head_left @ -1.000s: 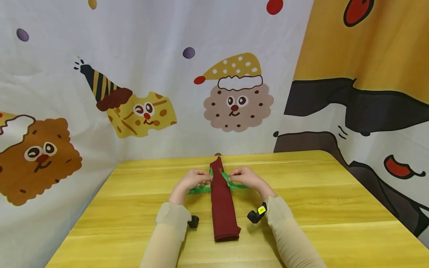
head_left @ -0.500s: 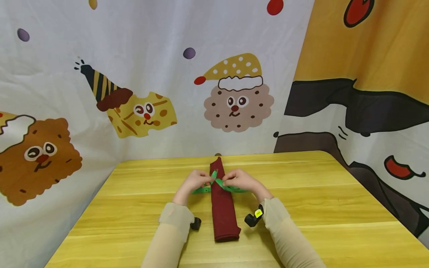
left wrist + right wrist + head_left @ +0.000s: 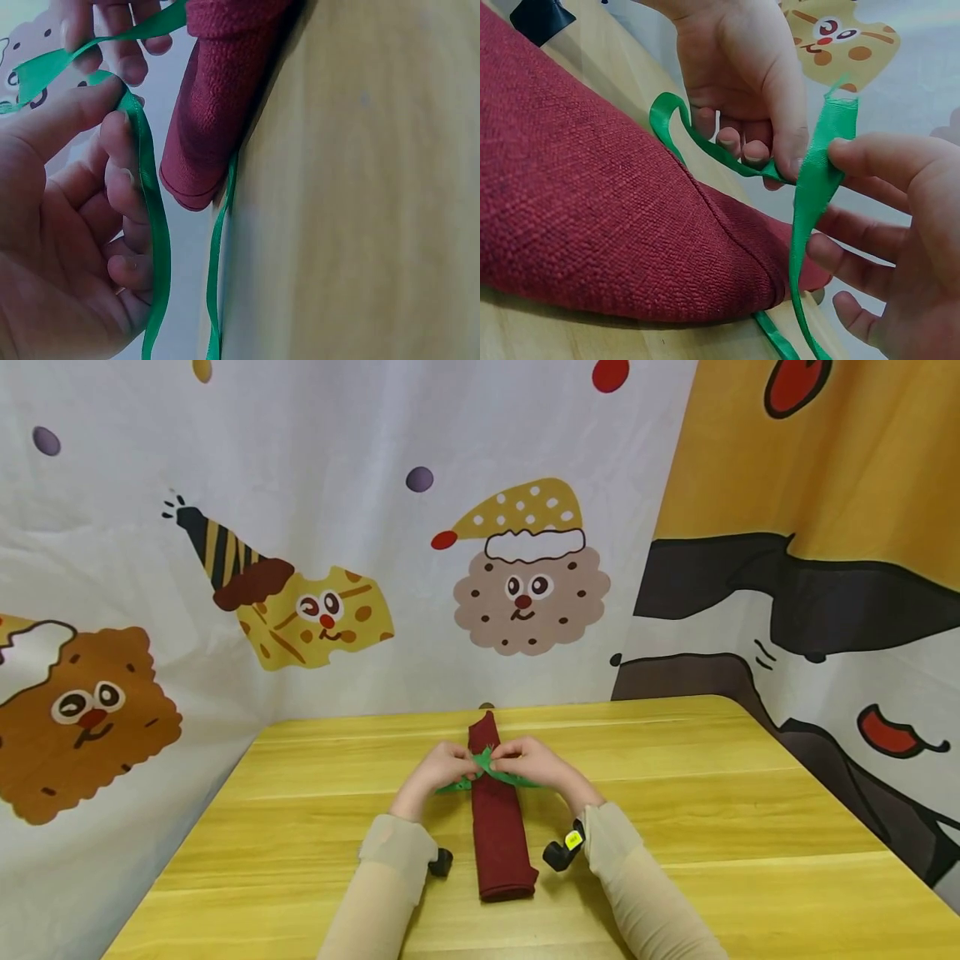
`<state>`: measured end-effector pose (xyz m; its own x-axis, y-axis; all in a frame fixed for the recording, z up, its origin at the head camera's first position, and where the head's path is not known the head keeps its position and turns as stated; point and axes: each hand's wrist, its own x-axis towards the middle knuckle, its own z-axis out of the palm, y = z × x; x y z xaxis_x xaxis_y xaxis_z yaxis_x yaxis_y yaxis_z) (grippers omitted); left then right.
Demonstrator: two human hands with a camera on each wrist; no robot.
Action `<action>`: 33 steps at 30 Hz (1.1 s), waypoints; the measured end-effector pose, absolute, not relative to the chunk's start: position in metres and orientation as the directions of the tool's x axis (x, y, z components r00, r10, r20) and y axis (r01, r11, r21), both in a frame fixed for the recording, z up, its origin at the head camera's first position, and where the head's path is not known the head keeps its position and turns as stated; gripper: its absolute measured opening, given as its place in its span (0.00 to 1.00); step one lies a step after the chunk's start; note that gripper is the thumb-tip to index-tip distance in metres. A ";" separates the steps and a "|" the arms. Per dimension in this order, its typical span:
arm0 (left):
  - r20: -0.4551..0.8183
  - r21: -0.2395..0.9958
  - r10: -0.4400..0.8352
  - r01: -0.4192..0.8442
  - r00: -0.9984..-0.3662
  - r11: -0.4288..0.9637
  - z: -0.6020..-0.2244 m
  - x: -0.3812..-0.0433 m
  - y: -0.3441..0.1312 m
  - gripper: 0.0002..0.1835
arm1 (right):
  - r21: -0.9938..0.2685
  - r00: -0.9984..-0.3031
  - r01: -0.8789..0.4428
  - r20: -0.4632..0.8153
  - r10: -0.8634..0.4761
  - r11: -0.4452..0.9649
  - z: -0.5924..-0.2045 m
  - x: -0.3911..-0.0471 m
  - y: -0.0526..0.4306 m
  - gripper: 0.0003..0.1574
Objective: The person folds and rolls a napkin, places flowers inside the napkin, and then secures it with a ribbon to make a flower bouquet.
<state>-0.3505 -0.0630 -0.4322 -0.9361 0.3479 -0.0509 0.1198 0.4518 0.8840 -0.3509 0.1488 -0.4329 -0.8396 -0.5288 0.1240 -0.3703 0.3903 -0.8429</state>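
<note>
Over maroon cloth roll (image 3: 501,847), left hand (image 3: 447,765) and right hand (image 3: 532,762) pinch green ribbon (image 3: 823,165); loose pinch could let it slip.

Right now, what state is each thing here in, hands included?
Red cloth: rolled into a long bundle, lying on the table.
Green ribbon: running under the cloth, no knot visible.
Left hand: grip pinching the ribbon.
Right hand: grip pinching ribbon near one end.
Curtain: hanging behind the table.

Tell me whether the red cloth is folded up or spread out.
Folded up: the red cloth lies as a long, narrow bundle on the table, layers showing at its near end.
</note>
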 end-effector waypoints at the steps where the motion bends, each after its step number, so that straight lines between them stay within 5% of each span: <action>1: -0.052 0.884 0.350 0.120 -0.935 0.452 -0.432 -0.350 -0.063 0.12 | -0.846 -0.843 -0.366 0.125 -0.523 0.387 -0.433 -0.351 0.149 0.10; 19: -0.033 0.837 0.344 0.162 -0.938 0.523 -0.430 -0.349 -0.059 0.11 | -0.862 -0.894 -0.318 0.134 -0.428 0.395 -0.433 -0.348 0.145 0.11; 33: -0.017 0.891 0.427 0.180 -0.904 0.416 -0.429 -0.352 -0.064 0.11 | -0.865 -0.923 -0.283 0.128 -0.363 0.414 -0.433 -0.348 0.145 0.12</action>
<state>-0.3516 -0.0645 -0.4287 -0.9040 0.4272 -0.0170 0.1800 0.4163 0.8912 -0.3482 0.1447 -0.4332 -0.9228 -0.3632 0.1284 -0.2833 0.4138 -0.8652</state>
